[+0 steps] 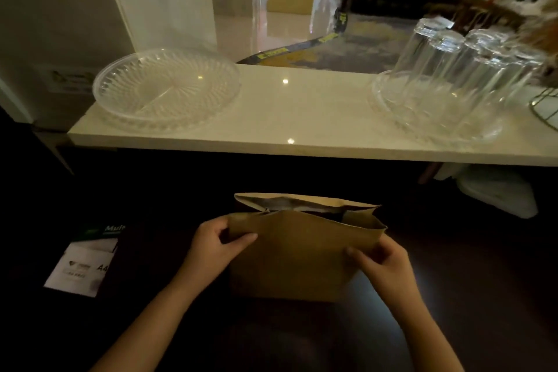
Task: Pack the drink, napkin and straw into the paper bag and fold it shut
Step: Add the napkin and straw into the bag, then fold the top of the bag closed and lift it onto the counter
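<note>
A: Paper bag upright, dark surface, near edge; mouth open.
B: Hands?
A: Left hand and right hand, fingers pinching the front panel's top corners, likely to square the fold. Contents unseen.

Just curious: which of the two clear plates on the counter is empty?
The left plate is empty; the right plate carries upturned glasses.
</note>
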Action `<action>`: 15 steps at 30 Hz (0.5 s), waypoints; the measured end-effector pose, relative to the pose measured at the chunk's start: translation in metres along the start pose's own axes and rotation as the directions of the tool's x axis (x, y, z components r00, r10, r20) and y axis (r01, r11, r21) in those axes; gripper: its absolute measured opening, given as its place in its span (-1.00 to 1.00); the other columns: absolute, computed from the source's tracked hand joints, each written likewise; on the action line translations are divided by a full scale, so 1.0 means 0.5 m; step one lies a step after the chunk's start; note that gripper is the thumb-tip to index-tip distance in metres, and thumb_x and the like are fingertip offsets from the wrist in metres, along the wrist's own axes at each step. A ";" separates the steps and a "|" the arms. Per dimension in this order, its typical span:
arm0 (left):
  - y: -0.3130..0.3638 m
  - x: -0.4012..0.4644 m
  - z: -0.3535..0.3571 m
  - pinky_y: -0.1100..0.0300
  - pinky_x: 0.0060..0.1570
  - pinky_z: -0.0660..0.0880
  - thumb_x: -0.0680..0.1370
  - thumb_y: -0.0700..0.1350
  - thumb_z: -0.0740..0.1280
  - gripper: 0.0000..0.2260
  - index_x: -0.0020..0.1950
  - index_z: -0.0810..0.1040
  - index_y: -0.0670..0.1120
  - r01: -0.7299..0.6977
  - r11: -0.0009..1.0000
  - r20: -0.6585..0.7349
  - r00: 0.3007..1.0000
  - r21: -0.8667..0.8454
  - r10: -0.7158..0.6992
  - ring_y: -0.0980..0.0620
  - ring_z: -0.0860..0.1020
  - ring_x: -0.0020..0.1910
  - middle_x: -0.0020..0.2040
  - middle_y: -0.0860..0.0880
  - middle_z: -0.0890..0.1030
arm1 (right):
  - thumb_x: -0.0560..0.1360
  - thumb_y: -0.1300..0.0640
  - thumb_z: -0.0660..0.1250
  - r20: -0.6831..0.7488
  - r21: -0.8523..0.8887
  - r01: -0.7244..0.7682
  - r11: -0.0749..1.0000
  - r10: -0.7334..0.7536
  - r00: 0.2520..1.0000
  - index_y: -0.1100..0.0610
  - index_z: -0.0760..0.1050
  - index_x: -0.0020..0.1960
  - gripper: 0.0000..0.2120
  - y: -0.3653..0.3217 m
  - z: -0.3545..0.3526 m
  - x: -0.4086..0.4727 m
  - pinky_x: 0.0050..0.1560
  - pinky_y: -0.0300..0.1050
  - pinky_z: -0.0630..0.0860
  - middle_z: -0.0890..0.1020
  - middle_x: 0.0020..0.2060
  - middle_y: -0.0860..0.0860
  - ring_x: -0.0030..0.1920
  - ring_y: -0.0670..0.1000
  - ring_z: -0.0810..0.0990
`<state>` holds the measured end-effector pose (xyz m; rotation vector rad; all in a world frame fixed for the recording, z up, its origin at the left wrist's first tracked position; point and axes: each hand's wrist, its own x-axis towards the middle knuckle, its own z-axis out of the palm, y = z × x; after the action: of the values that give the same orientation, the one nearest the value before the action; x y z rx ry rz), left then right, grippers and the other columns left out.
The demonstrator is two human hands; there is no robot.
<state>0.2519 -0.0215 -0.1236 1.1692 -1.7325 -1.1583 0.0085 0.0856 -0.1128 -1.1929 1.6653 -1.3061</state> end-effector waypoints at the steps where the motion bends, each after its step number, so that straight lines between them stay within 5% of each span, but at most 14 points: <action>1: -0.002 0.004 0.004 0.54 -0.23 0.46 0.39 -0.28 0.45 -0.69 -0.20 0.51 0.16 0.000 1.000 -0.027 1.000 -0.004 0.000 0.45 0.54 -0.15 -0.24 0.48 0.59 | 0.37 0.29 0.38 -0.019 -0.006 0.009 1.000 -0.010 1.000 -0.11 0.55 -0.19 -0.72 0.005 0.004 0.008 -0.13 -0.25 0.62 0.68 -0.21 -0.24 -0.14 -0.19 0.63; 3: -0.008 0.009 0.007 0.50 -0.19 0.45 0.37 -0.25 0.47 -0.65 -0.11 0.46 0.18 -0.033 0.999 -0.114 0.993 0.033 0.036 0.32 0.55 -0.08 -0.13 0.31 0.61 | 0.35 0.35 0.41 -0.060 -0.033 0.033 0.999 -0.035 0.998 -0.20 0.51 -0.17 -0.59 0.019 0.004 0.023 -0.07 -0.14 0.59 0.66 -0.15 -0.17 -0.08 -0.12 0.61; 5: -0.030 0.014 0.002 0.44 0.01 0.38 0.31 -0.22 0.52 -0.43 0.07 0.33 0.26 -0.006 0.997 -0.162 0.987 0.075 0.018 0.25 0.44 0.08 0.15 0.18 0.42 | 0.27 0.31 0.50 -0.083 -0.074 0.025 0.997 -0.031 0.996 -0.28 0.39 -0.01 -0.42 0.032 -0.002 0.039 0.08 0.00 0.52 0.57 0.00 -0.12 0.05 -0.07 0.54; 7: -0.050 0.020 -0.004 0.26 0.22 0.30 0.24 -0.16 0.57 -0.13 0.18 0.09 0.48 0.068 0.994 -0.010 0.998 0.083 -0.068 0.18 0.27 0.27 0.32 0.14 0.22 | 0.16 0.18 0.57 -0.004 -0.112 0.002 0.994 -0.003 1.000 -0.34 0.17 0.27 -0.11 0.045 -0.011 0.053 0.21 0.02 0.45 0.42 0.23 -0.07 0.23 -0.04 0.43; 9: -0.066 0.027 -0.001 0.20 0.27 0.25 0.19 -0.09 0.58 0.02 0.28 -0.07 0.46 0.141 0.985 0.167 0.973 0.102 -0.157 0.14 0.24 0.33 0.34 0.12 0.24 | 0.13 0.16 0.57 0.153 -0.055 -0.052 0.997 0.060 0.986 -0.29 -0.03 0.39 0.08 0.060 -0.016 0.064 0.19 -0.12 0.49 0.37 0.29 -0.07 0.25 -0.16 0.42; 12: -0.086 0.040 0.015 0.19 0.18 0.43 0.14 -0.03 0.61 -0.09 0.39 0.22 0.05 0.229 0.972 0.210 0.949 0.057 -0.236 0.04 0.46 0.23 0.16 0.09 0.49 | 0.20 0.29 0.51 0.321 -0.032 -0.077 0.997 0.083 0.943 -0.09 0.15 0.31 -0.16 0.061 -0.011 0.068 -0.16 -0.43 0.54 0.46 0.12 -0.10 0.02 -0.38 0.52; 15: -0.094 0.038 0.019 0.32 -0.08 0.56 -0.03 0.26 0.57 -0.15 0.20 0.44 0.03 0.240 0.970 0.234 0.946 -0.048 -0.223 0.18 0.59 0.04 0.09 0.07 0.58 | 0.28 0.39 0.48 0.306 -0.031 -0.086 0.996 0.092 0.948 -0.07 0.33 0.12 -0.41 0.083 -0.002 0.073 -0.22 -0.42 0.53 0.55 0.02 -0.10 -0.03 -0.30 0.58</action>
<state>0.2504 -0.0455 -0.1694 1.2596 -1.7325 -1.5389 -0.0143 0.0544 -0.1523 -1.2454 1.4872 -0.9945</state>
